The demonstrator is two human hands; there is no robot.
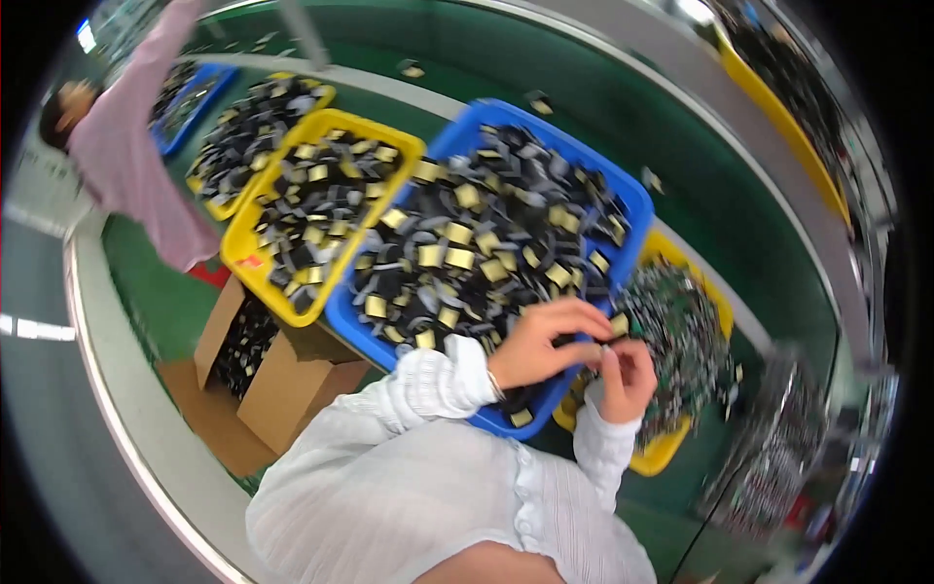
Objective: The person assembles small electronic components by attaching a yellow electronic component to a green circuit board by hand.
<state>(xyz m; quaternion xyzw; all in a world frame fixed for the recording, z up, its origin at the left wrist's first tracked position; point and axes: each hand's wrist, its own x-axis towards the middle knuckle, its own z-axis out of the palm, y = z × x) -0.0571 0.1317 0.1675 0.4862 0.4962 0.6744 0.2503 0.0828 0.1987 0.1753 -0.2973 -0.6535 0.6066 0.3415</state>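
My left hand (pixel 547 339) and my right hand (pixel 626 378) meet over the right rim of a big blue tray (pixel 637 200). Both are closed, fingertips together, around a small black part with a yellow pad (pixel 620 324). The fingers cover most of that part. Heaped in the blue tray are many black curved pieces with yellow square pads (pixel 459 258). Just beyond my right hand, a yellow tray (pixel 664 456) holds a pile of small green and silver parts (pixel 671 336).
Left of the blue tray stand two yellow trays of black pieces, the nearer one (pixel 409 146) beside it. An open cardboard box (pixel 282 394) sits lower left. A clear bag of parts (pixel 769 457) lies right. A person in a pink sleeve (pixel 136 146) reaches at far left.
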